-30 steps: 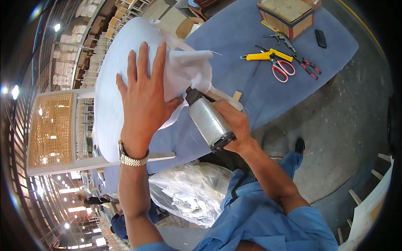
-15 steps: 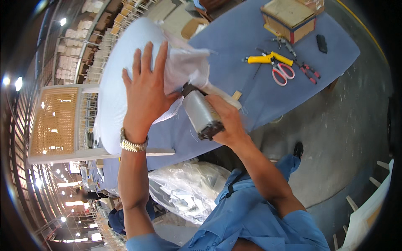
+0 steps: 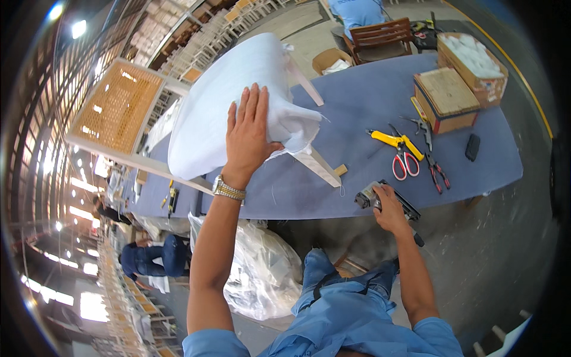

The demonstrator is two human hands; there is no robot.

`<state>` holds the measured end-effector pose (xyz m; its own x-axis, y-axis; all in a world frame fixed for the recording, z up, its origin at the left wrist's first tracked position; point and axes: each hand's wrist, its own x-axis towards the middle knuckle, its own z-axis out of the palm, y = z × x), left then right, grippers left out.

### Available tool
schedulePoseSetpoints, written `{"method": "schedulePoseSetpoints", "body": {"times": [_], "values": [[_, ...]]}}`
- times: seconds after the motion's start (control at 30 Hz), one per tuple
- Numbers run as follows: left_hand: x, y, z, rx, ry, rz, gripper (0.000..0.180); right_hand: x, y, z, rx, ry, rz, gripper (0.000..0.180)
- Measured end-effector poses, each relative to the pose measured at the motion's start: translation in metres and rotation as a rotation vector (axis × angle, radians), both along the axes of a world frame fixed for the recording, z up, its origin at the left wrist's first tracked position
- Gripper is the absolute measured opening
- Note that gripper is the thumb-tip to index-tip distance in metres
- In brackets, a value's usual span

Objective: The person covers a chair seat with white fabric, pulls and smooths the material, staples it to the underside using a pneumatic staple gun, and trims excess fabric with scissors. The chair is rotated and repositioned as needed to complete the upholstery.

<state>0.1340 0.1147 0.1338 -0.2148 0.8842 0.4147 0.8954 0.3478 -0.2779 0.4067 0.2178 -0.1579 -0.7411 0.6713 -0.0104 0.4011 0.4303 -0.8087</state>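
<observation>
Left fingers (image 3: 253,106) rest slightly apart on white fabric (image 3: 215,102); right fingers (image 3: 385,195) clasp a stapler (image 3: 365,194).

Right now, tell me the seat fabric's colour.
The seat fabric is white, seen best in the head view.

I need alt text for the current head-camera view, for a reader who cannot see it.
A person's left hand rests flat on the white-covered seat of a cane-backed chair on a blue table; the right hand holds a silver-and-black tool apart from the chair. Scissors, pliers and a cardboard box are on the table to the right.
</observation>
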Motion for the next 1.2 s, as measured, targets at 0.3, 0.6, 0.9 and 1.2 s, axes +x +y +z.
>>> {"method": "schedulePoseSetpoints", "body": {"times": [0.3, 0.6, 0.9, 1.2], "values": [[-0.04, -0.097, -0.03, 0.43, -0.14, 0.137, 0.08, -0.093, 0.047, -0.114, 0.312, -0.015, -0.195, 0.06], [-0.192, -0.163, -0.095, 1.119, -0.188, 0.283, 0.06, -0.24, 0.111, 0.048, -0.664, 0.734, -0.213, 0.048], [-0.252, -0.139, -0.107, 1.31, -0.198, 0.08, 0.06, -0.277, 0.008, 0.038, -0.445, 0.515, -0.292, 0.046], [-0.305, -0.149, -0.095, 1.208, -0.354, -0.05, 0.063, -0.286, -0.036, 0.021, -0.533, 0.553, -0.194, 0.045]]}}
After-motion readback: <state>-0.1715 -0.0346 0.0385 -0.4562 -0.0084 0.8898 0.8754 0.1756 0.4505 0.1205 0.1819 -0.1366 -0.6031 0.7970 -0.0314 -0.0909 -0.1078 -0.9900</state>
